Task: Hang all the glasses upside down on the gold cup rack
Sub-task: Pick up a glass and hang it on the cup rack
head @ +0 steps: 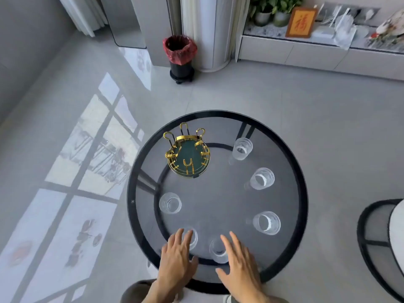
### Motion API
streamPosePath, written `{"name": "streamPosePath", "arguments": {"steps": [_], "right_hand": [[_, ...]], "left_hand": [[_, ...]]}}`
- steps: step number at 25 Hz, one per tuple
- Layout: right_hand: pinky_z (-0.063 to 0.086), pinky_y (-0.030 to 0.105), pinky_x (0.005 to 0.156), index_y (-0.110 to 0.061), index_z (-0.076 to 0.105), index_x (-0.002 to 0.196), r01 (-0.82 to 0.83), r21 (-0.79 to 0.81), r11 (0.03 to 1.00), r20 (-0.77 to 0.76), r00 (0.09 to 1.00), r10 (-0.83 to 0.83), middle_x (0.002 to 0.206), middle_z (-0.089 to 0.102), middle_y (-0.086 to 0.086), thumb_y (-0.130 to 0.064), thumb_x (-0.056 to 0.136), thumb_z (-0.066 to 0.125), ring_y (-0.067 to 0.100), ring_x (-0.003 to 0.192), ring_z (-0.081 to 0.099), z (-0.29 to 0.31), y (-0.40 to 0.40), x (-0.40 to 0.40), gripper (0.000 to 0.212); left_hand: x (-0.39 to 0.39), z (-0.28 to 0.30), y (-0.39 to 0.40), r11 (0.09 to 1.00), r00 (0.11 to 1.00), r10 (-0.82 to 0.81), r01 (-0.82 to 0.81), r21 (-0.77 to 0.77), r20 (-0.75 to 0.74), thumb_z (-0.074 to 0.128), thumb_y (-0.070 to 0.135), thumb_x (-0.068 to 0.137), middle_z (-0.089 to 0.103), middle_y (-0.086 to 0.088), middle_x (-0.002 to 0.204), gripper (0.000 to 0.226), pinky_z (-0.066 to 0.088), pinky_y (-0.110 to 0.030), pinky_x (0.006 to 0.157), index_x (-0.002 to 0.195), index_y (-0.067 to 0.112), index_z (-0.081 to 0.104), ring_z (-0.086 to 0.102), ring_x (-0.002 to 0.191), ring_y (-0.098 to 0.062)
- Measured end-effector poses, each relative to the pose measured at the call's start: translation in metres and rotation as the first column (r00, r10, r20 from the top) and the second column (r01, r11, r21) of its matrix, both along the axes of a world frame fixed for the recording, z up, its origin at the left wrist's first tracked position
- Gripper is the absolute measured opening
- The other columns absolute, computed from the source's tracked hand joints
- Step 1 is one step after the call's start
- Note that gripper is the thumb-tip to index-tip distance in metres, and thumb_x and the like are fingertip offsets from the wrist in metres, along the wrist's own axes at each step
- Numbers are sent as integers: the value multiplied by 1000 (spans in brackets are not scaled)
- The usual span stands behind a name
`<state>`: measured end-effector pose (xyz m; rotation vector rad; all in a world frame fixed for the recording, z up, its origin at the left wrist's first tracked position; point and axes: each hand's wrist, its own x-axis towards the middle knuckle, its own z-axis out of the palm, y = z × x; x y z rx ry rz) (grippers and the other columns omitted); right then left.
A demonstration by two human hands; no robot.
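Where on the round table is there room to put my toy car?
The middle of the table is bare, ringed by the gold rack and the glasses. The near edge is crowded: both hands, left and right, reach over two glasses there.

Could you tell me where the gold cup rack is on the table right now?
The gold cup rack stands empty at the round glass table's far left, in the head view, left of the farthest glass.

Both hands out, palms down, nothing gripped.
Left hand fingers spread, pointing forward; right hand likewise, thumb splayed inward. Forearms enter from bottom edge, roughly parallel, hands apart.
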<state>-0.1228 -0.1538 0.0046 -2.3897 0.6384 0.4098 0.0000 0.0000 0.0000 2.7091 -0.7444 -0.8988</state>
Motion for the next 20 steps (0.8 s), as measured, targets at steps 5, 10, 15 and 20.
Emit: {"name": "streamPosePath", "arguments": {"steps": [5, 10, 15, 20], "right_hand": [[43, 46, 97, -38, 23, 148, -127, -182, 975, -51, 992, 120, 163, 10, 2, -66, 59, 62, 30, 138, 36, -77, 5, 19, 102], [56, 35, 57, -24, 72, 109, 116, -301, 947, 273, 961, -31, 109, 69, 3, -41, 41, 74, 31, 72, 66, -137, 20, 11, 70], [52, 37, 55, -28, 64, 119, 310, -403, 861, 455, 884, -105, 111, 64, 0, -46, 53, 69, 32, 75, 60, -176, 33, 22, 68], [49, 36, 57, -34, 48, 128, 274, -465, 842, 447, 894, -44, 116, 54, -5, -54, 63, 63, 28, 83, 57, -183, 32, 15, 70]], "left_hand": [[20, -87, -3, 970, 943, -197, 227, -84, 267, 70, 51, 73, 60, -9, 139, 68, 42, -45, 106, 133, 21, 61, 60, 124, -31], [16, -159, 5, 900, 877, -70, 261, -348, 475, 73, 39, 70, 66, -4, 117, 43, 52, -36, 80, 110, 23, 69, 63, 99, -29], [18, -184, 1, 852, 788, 40, 294, -433, 615, 68, 43, 72, 64, 6, 111, 36, 43, -26, 78, 106, 30, 67, 57, 96, -19], [17, -178, -2, 876, 772, 27, 288, -387, 635, 62, 49, 76, 63, 9, 107, 35, 38, -23, 76, 106, 33, 65, 56, 92, -18]]}}
